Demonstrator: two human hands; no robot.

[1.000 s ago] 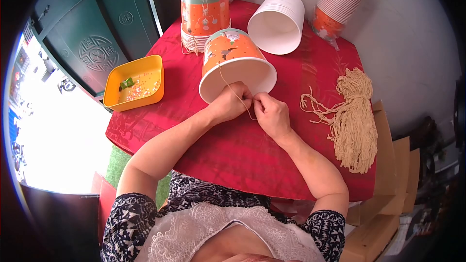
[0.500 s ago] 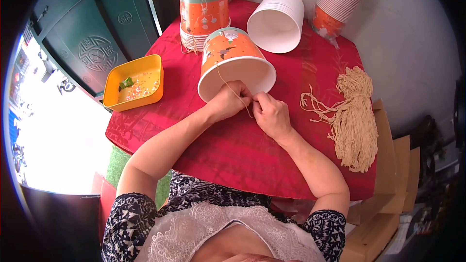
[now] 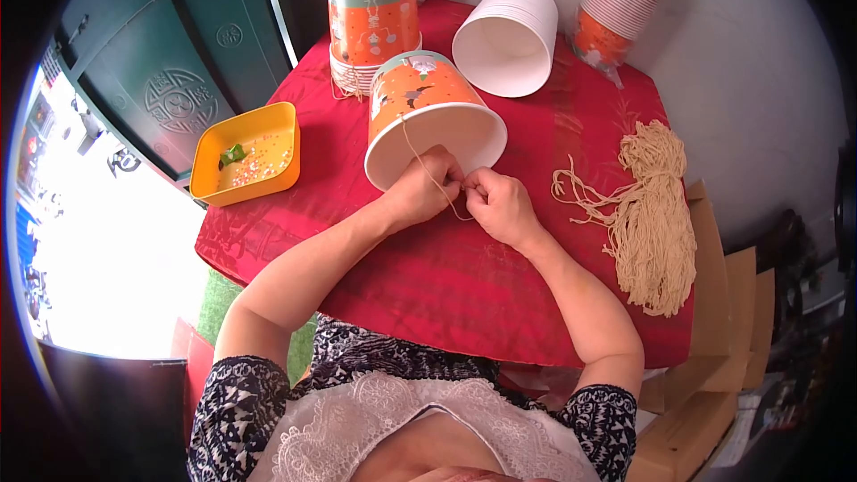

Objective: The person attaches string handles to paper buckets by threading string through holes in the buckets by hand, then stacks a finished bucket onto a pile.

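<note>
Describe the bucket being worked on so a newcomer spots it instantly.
On the red-covered table, find the left hand and right hand. Beyond them an orange bucket is tilted, white mouth facing the hands. Its rim alone has a cord running toward the hands, unlike the upturned stack and white tub behind.

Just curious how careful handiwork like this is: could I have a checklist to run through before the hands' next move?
1. Front bucket tilted, mouth toward the person: ok.
2. Left hand and right hand at the cord, fingertips close together: ok.
3. Cord taut: not ok, it curves loosely.
4. Cord's end knotted: cannot tell, fingers hide it.
5. Yarn bundle apart from both hands: ok.
6. Yellow tray upright: ok.
</note>
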